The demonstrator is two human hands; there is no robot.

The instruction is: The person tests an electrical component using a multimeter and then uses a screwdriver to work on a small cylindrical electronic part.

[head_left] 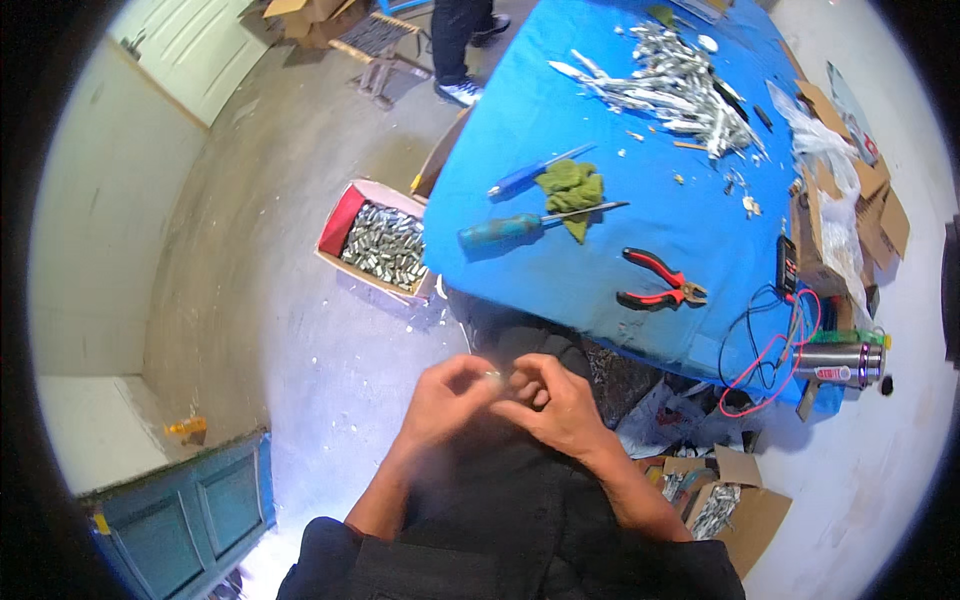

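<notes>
Over my lap, just off the table's near edge, my left hand [447, 400] and my right hand [556, 408] meet at the fingertips. The thumb and fingers of the left are pinched on a tiny pale piece, too small and blurred to name. Curled fingers of the right press close beside it; what they hold, if anything, is hidden. On the blue-covered table [540, 275] ahead lie pliers [664, 283] with red and black handles. To their left a screwdriver [510, 231] with a teal handle rests its shaft on a crumpled green cloth [572, 187].
A blue-handled pointed tool [530, 174] lies beyond the screwdriver. Silvery strips [685, 90] are heaped at the far end. An open box [330, 235] of small metal cylinders stands left. Right are a meter [787, 262] with leads, a steel flask [835, 364] and cartons [745, 515]. Someone's legs [455, 45] show behind.
</notes>
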